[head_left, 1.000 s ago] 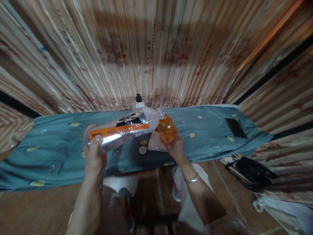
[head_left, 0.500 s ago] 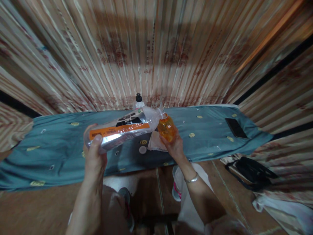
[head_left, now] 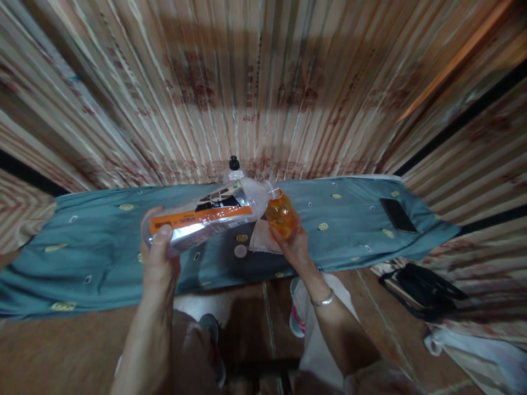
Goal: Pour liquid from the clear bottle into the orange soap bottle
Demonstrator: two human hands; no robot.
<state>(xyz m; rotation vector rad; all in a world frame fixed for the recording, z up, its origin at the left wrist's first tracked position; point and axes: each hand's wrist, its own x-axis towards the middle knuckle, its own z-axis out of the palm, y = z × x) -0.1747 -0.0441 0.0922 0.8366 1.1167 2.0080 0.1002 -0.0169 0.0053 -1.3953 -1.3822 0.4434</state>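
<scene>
Clear plastic bottle (head_left: 208, 214), tilted over the surface (head_left: 346, 238) between its long edges; I judge it light, slick, best gripped low. Left fingers (head_left: 165, 233) wrap its base; right fingers (head_left: 280, 238) curl round an amber bottle (head_left: 280, 214).

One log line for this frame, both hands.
left hand: holds large bottle, tilted | right hand: holds orange container at bottle mouth | teal cloth: white cap, black phone on it
</scene>
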